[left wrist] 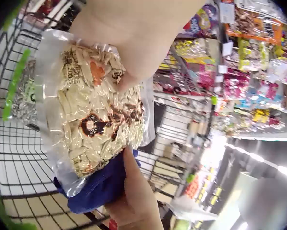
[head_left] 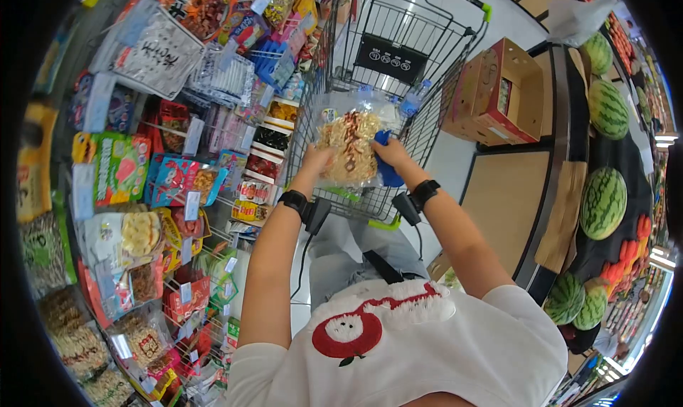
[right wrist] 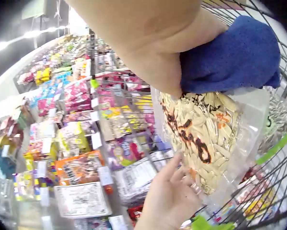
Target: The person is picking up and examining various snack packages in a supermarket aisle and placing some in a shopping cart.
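Observation:
A clear plastic bag of pale, flat dried strips (head_left: 348, 147), with dark red-brown print, is held up over the shopping cart (head_left: 416, 147). My left hand (head_left: 319, 159) grips its left edge, the thumb on the front face. At the opposite edge my right hand (head_left: 393, 154) holds a bunched blue cloth (head_left: 388, 171) against the bag, its thumb on the front in the left wrist view. That cloth (right wrist: 232, 57) covers part of the bag's side in the right wrist view. The right hand's fingers are mostly hidden behind the cloth.
Shelves of packaged snacks (head_left: 181, 176) rise close on the left. To the right stand an open cardboard box (head_left: 498, 97) and a display with watermelons (head_left: 603, 202). A water bottle (head_left: 415, 97) is inside the cart, beyond the bag.

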The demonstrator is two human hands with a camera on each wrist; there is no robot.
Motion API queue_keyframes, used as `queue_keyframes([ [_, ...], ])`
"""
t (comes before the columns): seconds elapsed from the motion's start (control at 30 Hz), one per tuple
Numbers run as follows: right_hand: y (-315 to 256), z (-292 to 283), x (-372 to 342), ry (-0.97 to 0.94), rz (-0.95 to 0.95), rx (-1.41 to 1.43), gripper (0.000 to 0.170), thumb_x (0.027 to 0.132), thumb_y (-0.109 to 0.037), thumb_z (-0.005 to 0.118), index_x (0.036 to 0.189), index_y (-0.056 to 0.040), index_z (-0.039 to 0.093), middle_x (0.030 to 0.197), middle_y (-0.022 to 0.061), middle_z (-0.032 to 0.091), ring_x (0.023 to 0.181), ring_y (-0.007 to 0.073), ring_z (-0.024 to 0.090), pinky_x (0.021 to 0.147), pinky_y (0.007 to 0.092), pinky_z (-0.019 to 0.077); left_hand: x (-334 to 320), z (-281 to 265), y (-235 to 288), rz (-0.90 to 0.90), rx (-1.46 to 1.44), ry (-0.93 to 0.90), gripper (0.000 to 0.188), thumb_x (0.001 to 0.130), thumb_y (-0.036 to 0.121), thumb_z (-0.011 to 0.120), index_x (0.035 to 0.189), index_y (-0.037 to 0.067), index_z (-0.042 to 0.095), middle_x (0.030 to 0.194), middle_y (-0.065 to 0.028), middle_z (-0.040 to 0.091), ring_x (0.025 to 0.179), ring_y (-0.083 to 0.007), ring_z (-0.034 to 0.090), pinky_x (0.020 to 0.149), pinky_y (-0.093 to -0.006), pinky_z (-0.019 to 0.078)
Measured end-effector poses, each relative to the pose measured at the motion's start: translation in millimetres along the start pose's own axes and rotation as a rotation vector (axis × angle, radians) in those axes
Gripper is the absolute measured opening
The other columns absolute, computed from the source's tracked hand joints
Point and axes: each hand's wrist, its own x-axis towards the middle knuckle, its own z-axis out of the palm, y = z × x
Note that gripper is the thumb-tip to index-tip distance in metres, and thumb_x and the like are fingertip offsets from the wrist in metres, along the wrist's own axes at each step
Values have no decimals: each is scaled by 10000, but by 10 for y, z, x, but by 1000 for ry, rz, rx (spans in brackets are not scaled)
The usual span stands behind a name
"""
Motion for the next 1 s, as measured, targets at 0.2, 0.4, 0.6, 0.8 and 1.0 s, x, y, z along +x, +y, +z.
queue_keyframes([
  [0.2, 630, 765, 716, -114, 355, 193, 606, 770, -412, 535, 1095, 96, 473, 1074, 227, 525, 961, 329, 525, 811, 346, 410, 554, 190, -382, -314, 235, 31, 789, 651, 326, 637, 1192, -124, 278, 1020, -245, 527, 875, -274, 577, 728, -311, 465],
  [0.4, 928, 1030, 689, -156, 555, 191, 565, 805, -354, 495, 1164, 78, 423, 1178, 245, 458, 1064, 363, 469, 845, 357, 398, 726, 320, -816, -433, 441, -55, 792, 666, 292, 582, 1241, -112, 215, 1170, -280, 430, 1068, -366, 457, 880, -373, 389],
  [0.6, 1024, 1155, 649, -240, 307, -328, 312, 827, -240, 452, 887, 37, 583, 948, 246, 571, 899, 348, 554, 703, 403, 459, 702, 433, -1075, -502, 697, 11, 791, 677, 372, 607, 1277, -14, 265, 1172, -265, 447, 1086, -358, 454, 896, -371, 383],
  [0.8, 1484, 1221, 779, -413, -371, -749, 397, 771, -355, 484, 876, 11, 596, 899, 235, 590, 815, 363, 577, 700, 414, 462, -48, 303, -47, 124, 544, -360, 517, 721, 276, 620, 1148, 33, 458, 919, -117, 611, 804, -218, 575, 699, -303, 454],
  [1.0, 653, 893, 275, -101, -152, -567, 327, 732, -234, 492, 973, -24, 560, 952, 225, 579, 928, 347, 554, 765, 409, 449, -1871, -582, 87, 518, 66, -349, 367, 835, 171, 523, 1187, 87, 458, 959, -69, 590, 841, -123, 552, 738, -264, 442],
])
